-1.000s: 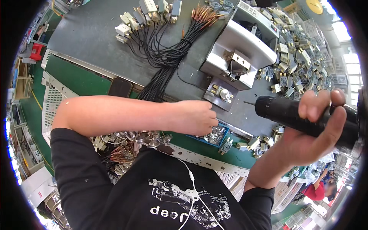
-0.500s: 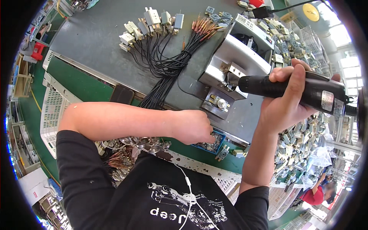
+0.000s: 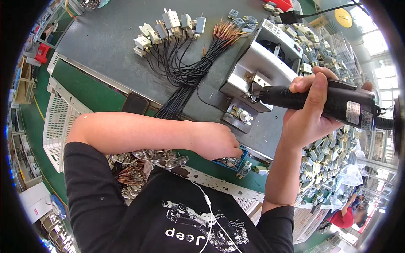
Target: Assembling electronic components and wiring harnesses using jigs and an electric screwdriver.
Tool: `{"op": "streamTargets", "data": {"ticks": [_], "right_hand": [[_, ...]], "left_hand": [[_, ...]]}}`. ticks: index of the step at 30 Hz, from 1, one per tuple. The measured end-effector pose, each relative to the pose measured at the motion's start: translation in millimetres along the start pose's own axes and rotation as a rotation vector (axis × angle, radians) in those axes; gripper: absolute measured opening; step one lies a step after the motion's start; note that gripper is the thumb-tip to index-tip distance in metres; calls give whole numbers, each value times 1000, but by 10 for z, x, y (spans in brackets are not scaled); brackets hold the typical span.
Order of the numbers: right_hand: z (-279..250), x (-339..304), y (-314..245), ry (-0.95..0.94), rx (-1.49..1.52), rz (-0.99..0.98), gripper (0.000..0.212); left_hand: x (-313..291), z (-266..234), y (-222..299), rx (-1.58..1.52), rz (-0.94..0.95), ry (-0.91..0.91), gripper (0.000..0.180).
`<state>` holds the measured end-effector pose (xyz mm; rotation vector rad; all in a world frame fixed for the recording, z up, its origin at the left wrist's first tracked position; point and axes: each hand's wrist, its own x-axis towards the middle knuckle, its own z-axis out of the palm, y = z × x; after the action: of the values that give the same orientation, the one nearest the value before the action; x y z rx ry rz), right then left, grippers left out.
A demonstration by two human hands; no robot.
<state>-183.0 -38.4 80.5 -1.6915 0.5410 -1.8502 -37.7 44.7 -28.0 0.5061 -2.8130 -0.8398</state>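
My right hand [image 3: 310, 103] is wrapped round a black electric screwdriver [image 3: 352, 95]. The driver lies almost level, its nose at the front of a silver metal machine [image 3: 259, 63], close to a small metal block [image 3: 255, 80] there. Below that nose, a metal fixture block [image 3: 241, 126] carries a small part with a round white centre [image 3: 243, 115] and a thin black wire. My left hand [image 3: 215, 141] is curled at a blue tray [image 3: 240, 164] of small metal pieces. Its fingertips are partly hidden, and I cannot make out what they hold.
A bundle of black wires [image 3: 185, 80] with pale and grey plug-like housings [image 3: 172, 21] lies across the grey bench [image 3: 105, 38]. Many similar housings [image 3: 320, 164] are heaped on the right. Metal rings [image 3: 158, 157] lie by my left forearm. A person in red [image 3: 344, 217] is far right.
The screwdriver has shifted slightly left, bringing its nose nearer the small metal block on the machine. My left hand has moved slightly right over the blue tray.
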Motion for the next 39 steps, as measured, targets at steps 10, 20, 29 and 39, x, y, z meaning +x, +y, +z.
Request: {"op": "streamTargets", "data": {"ticks": [10, 20, 29, 39], "right_hand": [[84, 24, -5, -58, 32, 72, 88], [240, 58, -39, -70, -68, 175, 91], [122, -14, -372, -76, -28, 248, 85], [-1, -143, -272, -64, 42, 172, 89]], "left_hand": [[0, -85, 1, -55, 17, 63, 21], [-117, -467, -123, -58, 20, 376, 25], [-209, -433, -287, 250, -242, 492, 9], [-100, -287, -286, 294, -272, 534, 12]]}}
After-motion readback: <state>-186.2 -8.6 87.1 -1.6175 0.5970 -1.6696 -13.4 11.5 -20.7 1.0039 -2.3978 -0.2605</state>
